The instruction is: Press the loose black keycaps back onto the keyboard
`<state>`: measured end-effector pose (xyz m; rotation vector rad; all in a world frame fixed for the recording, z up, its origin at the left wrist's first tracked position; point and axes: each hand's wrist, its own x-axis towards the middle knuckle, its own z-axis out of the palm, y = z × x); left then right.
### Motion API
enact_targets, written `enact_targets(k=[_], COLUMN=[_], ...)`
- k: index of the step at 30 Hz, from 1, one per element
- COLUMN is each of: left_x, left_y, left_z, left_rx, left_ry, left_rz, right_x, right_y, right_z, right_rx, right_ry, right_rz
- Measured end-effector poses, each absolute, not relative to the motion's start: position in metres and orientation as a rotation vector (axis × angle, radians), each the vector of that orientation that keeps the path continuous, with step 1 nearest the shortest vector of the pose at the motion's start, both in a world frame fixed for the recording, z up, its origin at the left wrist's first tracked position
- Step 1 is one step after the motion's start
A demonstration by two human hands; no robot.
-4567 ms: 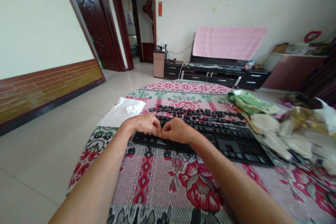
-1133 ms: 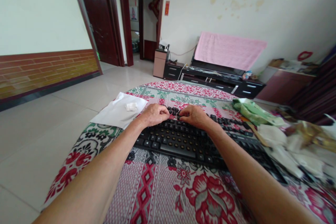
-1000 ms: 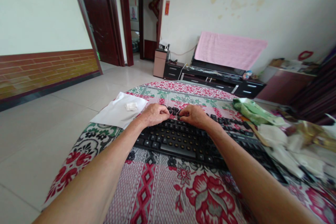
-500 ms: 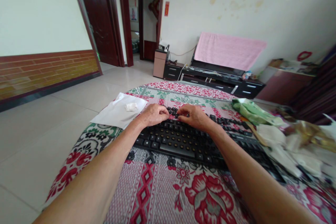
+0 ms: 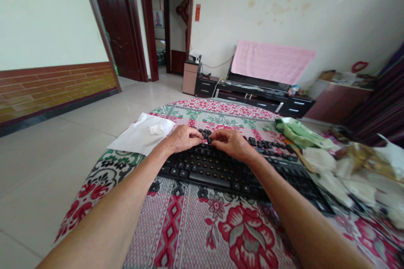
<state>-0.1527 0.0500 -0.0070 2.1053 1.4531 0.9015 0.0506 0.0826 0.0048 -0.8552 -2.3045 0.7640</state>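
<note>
Keyboard (image 5: 210, 179): lying on the cloth (image 5: 246, 239). Keycaps (image 5: 251, 141): lying loose along its far edge. Your left hand (image 5: 183, 138) and right hand (image 5: 232, 143): curling over keycaps, facing each other; whether you are gripping any, I cannot tell.

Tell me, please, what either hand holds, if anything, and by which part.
I cannot tell; the left hand and right hand are at small, indistinct keycaps.

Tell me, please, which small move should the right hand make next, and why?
Perhaps the right hand should pinch one of the loose keycaps: it is right beside them, just beyond the keyboard, on which many key positions lack caps. Whether it holds one is unclear.
</note>
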Motion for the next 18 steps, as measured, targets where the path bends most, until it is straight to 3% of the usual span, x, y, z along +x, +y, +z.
enact_targets(k=[18], left_x=[-0.141], left_y=[0.036], left_z=[0.011], left_rx=[2.083], left_ry=[1.307], left_rz=[0.84], right_x=[0.052], right_y=[0.059], right_z=[0.001], right_rx=[-0.823], right_ry=[-2.202], right_rz=[0.863])
